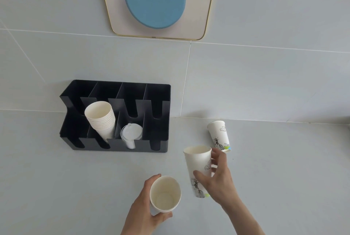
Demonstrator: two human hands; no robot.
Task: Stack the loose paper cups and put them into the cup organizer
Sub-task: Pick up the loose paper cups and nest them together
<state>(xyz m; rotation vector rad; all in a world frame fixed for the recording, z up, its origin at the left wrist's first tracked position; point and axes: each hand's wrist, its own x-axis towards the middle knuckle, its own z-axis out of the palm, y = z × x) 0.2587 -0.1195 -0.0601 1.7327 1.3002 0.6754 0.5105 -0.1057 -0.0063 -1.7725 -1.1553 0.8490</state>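
Note:
My left hand (145, 208) holds a white paper cup (165, 195) with its mouth facing me, above the grey counter. My right hand (219, 179) grips a taller printed paper cup (198, 166) around its side, upright, just right of the first cup. A third printed cup (218, 136) stands loose on the counter beyond my right hand. The black cup organizer (157, 145) sits against the wall at the left. One of its slots holds a tilted stack of white cups (101, 119). The slot beside it holds clear lids (131, 130).
A grey tiled wall (265, 73) rises right behind the counter. A framed decoration with a blue disc (155, 7) hangs on it above the organizer. The organizer's outer left and right slots show nothing inside.

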